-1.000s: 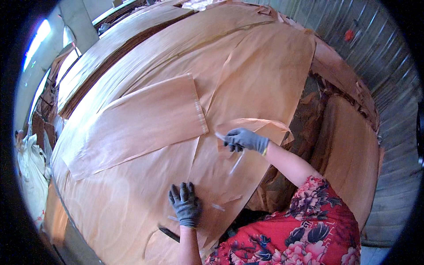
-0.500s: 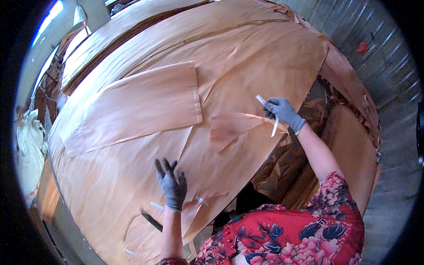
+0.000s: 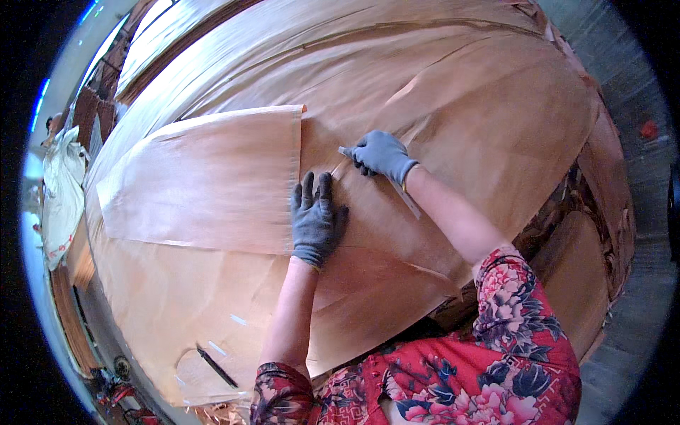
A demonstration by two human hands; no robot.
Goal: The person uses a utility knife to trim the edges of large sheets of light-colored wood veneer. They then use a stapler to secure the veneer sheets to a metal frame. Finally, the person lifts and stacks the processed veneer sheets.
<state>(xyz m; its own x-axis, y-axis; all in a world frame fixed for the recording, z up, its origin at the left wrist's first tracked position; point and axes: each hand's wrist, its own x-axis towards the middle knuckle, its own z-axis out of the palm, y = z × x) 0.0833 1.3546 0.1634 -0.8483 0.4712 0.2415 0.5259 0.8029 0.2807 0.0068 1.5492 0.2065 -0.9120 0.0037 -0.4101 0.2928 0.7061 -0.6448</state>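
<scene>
Less space now, left hand (image 3: pixel 316 227) to right hand (image 3: pixel 383 156)

Grey wall (image 3: pixel 620 78) on R (w/ red spot (image 3: pixel 648 129)), bright light (image 3: pixel 41 103) L.

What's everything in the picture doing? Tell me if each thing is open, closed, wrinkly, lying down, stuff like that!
White strip: gripped, its end sticking out
Right hand: gloved, closed on it
Left hand: gloved, open, palm down
Big sheet: wrinkled
Smaller sheet: spread out
Black tool: lying down, not held
White sack: crumpled
</scene>
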